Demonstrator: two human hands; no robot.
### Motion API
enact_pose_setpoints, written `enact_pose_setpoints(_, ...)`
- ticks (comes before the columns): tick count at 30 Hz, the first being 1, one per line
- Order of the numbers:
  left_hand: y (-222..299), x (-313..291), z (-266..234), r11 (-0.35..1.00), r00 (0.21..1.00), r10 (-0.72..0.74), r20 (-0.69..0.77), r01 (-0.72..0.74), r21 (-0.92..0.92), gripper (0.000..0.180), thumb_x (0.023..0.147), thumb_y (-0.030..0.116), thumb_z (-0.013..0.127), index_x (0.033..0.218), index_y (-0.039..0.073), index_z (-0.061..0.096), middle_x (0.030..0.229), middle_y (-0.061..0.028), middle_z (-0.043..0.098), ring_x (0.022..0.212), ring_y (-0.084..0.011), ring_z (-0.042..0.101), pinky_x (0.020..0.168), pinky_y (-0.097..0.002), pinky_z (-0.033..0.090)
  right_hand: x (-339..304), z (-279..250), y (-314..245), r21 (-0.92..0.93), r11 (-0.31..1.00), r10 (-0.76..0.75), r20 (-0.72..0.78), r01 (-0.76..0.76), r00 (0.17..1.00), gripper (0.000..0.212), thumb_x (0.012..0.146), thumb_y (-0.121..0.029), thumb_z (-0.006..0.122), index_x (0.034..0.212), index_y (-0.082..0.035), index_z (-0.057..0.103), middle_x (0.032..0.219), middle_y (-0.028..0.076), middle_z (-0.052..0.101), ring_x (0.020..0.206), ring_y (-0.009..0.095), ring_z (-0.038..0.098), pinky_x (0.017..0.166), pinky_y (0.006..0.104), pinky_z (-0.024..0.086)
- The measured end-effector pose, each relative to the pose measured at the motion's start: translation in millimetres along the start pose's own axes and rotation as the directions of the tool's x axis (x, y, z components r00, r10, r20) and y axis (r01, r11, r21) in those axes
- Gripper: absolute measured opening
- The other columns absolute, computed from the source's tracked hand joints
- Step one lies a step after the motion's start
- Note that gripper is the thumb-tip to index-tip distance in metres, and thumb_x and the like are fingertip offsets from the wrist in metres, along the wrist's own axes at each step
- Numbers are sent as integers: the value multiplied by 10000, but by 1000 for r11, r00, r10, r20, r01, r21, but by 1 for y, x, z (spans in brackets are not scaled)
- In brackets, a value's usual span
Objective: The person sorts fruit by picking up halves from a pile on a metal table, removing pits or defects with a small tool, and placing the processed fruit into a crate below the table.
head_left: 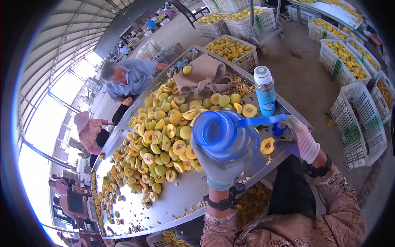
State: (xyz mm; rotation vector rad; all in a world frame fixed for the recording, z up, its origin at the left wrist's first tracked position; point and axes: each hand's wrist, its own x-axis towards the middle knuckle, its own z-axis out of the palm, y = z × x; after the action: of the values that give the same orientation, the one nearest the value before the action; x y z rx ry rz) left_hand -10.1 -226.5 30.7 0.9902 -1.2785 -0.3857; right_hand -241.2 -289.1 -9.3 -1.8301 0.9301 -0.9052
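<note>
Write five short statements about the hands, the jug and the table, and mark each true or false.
1. The left hand holds a blue plastic jug with its mouth open. True.
2. The right hand is bare. False: it wears a striped glove.
3. A blue flask with a white cap stands upright on the metal table. True.
4. The table is heaped with red apples. False: it carries halved yellow fruit, many pitted.
5. The white crates on the floor are all full. False: the nearest one looks nearly empty.
</note>
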Motion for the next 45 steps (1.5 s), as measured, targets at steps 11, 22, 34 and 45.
enact_pose_setpoints(11,87,-91,-9,993,999,26,40,-31,113,816,573,180,794,1270,41,393,1144,-126,550,1031,-257,560,900,-402,466,-76,57,-49,697,710,-36,179,-101,983,848,649,-115,803,1348,-41,328,1284,136,443,1162,279,468,977,396,388)
enact_pose_setpoints(22,163,-138,-39,519,816,-578,-10,358,-776,688,740,224,700,1320,114,347,1207,-222,500,1108,-365,515,914,-488,455,-123,42,-115,196,880,-466,175,433,868,899,624,-223,828,1331,10,325,1225,204,472,1134,351,500,930,402,418)
enact_pose_setpoints(34,209,-165,-39,288,779,-626,21,257,-923,592,840,344,578,1327,112,332,1261,-198,461,1157,-328,480,948,-476,434,-146,50,-135,57,813,-579,166,579,798,922,618,-237,827,1344,13,315,1222,216,473,1113,380,498,927,415,416)
enact_pose_setpoints(45,238,-171,-17,354,957,-270,-106,-3,-935,623,879,503,454,1301,58,341,1301,-91,435,1179,-194,457,991,-395,408,-144,53,-150,38,754,-652,154,655,742,889,659,-285,796,1342,26,318,1268,217,455,1133,371,491,940,403,412)
